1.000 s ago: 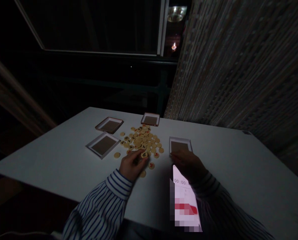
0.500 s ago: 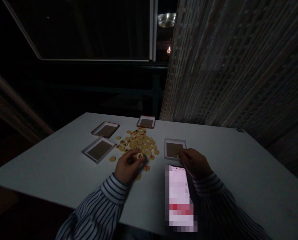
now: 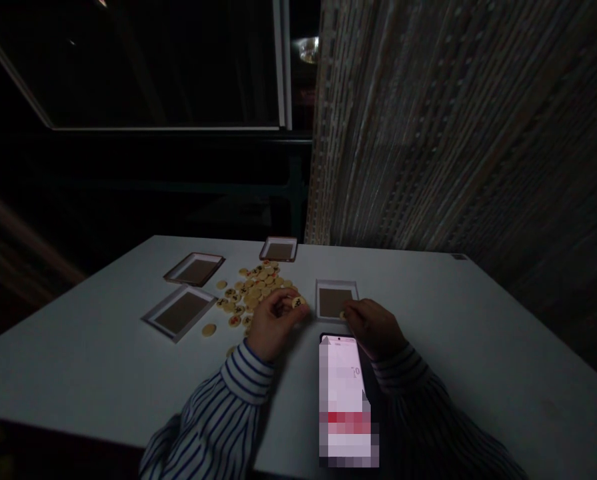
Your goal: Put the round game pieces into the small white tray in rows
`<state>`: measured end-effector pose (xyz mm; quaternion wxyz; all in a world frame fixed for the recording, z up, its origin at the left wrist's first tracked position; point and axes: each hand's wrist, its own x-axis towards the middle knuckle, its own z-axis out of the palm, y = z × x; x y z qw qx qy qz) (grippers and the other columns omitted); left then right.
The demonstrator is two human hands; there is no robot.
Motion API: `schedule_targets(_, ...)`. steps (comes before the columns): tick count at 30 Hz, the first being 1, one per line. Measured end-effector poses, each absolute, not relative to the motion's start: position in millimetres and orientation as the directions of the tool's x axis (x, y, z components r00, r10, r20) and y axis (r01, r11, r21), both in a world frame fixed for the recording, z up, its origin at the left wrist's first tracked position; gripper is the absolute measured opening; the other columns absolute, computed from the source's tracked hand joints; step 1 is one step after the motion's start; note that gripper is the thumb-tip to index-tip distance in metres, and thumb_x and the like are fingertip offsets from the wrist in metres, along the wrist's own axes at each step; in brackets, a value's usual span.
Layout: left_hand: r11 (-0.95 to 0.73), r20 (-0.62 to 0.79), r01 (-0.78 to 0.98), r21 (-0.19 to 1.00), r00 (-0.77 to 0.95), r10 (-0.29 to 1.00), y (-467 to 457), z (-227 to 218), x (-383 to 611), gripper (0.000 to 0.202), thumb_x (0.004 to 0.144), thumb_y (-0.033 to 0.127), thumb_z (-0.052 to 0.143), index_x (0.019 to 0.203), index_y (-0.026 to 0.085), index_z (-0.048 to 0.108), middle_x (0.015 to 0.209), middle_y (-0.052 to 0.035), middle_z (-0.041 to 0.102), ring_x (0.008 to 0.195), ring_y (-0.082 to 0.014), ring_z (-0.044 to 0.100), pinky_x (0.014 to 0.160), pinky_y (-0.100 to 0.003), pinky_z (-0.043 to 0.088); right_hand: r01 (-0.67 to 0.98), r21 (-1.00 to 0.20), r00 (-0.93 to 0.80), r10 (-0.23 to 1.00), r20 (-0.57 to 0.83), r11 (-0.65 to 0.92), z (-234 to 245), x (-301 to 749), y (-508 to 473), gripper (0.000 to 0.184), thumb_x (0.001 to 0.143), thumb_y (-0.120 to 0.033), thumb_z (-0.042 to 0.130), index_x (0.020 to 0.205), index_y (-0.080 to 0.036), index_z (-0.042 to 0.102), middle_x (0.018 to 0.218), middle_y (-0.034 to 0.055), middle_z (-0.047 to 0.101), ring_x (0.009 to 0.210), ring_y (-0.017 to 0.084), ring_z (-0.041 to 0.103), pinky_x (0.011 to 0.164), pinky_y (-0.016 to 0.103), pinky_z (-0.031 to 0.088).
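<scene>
My left hand (image 3: 274, 324) pinches a round Chinese chess piece (image 3: 298, 303) with a dark character, between the pile and a shallow tray (image 3: 319, 300). At that tray's near right corner, my right hand (image 3: 375, 327) is closed on another pale chess piece (image 3: 344, 315), whose face I cannot read. A heap of chess pieces (image 3: 255, 292), some with red or black characters and some showing plain sides, spreads behind and left of my left hand. Part of the heap is hidden by that hand.
A lit phone (image 3: 345, 393) lies in front of the tray, near my right sleeve. Left of the heap lie a light-rimmed tray (image 3: 151, 317) and a brown-rimmed tray (image 3: 171, 269); another tray (image 3: 279, 259) sits behind it. A bead curtain (image 3: 403, 133) hangs beyond the white table (image 3: 428, 287).
The view has shifted, sliding the table scene leftward. My left hand has moved right with its chess piece, away from the heap toward the tray. My right hand stays at the tray's corner.
</scene>
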<state>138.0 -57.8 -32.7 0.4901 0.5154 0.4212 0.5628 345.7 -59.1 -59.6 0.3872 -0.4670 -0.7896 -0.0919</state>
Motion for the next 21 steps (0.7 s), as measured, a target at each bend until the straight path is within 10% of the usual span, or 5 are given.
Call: schedule_targets(21,0.045,-0.015,-0.369,0.929,0.084,0.996,-32.5,-47.2,184.2,0.028,0.060,0.028,0.073,0.078,0.012,0.060,0.063,0.0004,0.063,0.052,-0.0059,0.055,0.047,-0.016,0.042,0.833,-0.225,-0.234,0.690,0.685,0.506,-61.1,344.4,-59.3,0.027,0.086,-0.024,0.037,0.078,-0.016,0.062,0.064,0.0029,0.059,0.061,0.012,0.051,0.060,0.024,0.041)
